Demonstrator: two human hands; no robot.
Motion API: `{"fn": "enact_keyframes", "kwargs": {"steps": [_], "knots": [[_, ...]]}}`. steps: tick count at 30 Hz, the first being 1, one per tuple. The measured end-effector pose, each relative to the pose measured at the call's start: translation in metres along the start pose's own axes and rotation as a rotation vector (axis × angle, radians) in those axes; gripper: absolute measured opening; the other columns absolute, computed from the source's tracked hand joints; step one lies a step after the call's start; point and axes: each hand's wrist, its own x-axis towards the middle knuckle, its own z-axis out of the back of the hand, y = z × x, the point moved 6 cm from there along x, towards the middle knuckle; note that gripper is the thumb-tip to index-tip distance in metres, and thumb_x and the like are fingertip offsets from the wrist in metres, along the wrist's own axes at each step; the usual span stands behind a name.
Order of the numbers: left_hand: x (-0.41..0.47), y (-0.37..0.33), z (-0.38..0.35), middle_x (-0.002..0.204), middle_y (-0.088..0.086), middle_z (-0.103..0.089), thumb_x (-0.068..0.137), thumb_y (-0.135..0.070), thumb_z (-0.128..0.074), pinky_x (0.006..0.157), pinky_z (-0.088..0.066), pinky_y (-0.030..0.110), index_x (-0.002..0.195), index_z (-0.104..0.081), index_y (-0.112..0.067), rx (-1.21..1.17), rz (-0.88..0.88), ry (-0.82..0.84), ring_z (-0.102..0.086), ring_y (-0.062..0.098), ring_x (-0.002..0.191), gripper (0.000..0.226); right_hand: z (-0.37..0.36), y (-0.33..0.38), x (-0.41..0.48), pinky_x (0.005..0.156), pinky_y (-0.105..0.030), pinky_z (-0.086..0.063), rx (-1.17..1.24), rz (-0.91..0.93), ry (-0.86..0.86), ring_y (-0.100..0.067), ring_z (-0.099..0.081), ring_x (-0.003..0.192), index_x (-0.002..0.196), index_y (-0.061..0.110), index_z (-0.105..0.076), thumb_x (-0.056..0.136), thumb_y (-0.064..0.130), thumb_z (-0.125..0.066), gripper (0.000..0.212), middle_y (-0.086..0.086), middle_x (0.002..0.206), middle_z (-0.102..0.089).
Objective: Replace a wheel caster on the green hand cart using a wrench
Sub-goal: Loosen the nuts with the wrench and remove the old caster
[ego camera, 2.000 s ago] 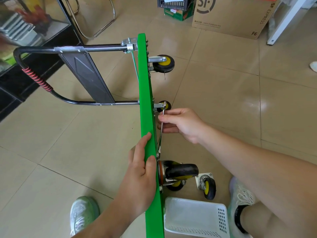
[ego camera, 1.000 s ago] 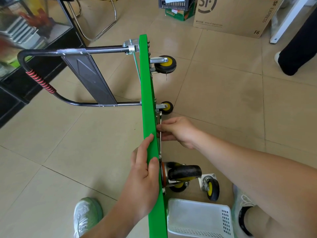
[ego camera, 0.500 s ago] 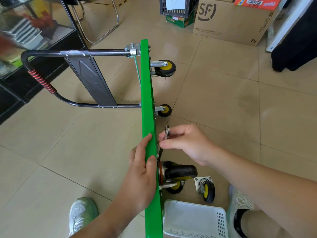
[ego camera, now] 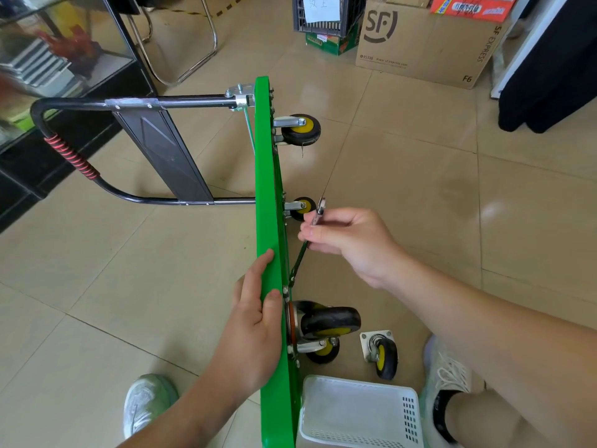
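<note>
Cart (ego camera: 267, 189) is tipped on its edge, left hand (ego camera: 255, 321) gripping its top rim to steady it. Right hand (ego camera: 352, 240), on the cart's wheel side, pinches the wrench (ego camera: 298, 262), whose low end sits on a bolt (ego camera: 285, 290) by the near caster (ego camera: 326, 320). Looks like bolt-turning; the next swing needs the head seated square. Loose caster (ego camera: 382, 352) lies just beside the cart

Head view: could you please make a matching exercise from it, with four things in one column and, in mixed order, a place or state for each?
Things:
1. wrench
2. loose caster
3. white basket
4. left hand

Places or states:
A. lies on the floor tiles, off the cart
B. holds the edge of the green cart
C. held by the right hand
D. stands at the bottom of the view, beside the cart

Pairs: 1-C, 2-A, 3-D, 4-B.
</note>
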Motion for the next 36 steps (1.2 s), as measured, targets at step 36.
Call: {"fn": "enact_keyframes", "kwargs": {"steps": [36], "knots": [[0.001,-0.001,0.000,0.139,-0.024,-0.035,0.109,-0.018,-0.037,0.089,-0.019,-0.012,0.134,-0.027,-0.062,-0.027,-0.010,0.007,-0.031,-0.035,0.116,0.051,-0.022,-0.027,0.016,0.083,-0.028,-0.060,-0.010,-0.134,0.088,-0.015,-0.074,0.093,0.095,0.015,-0.076,0.083,0.001,-0.076,0.018,-0.001,0.096,-0.078]]}}
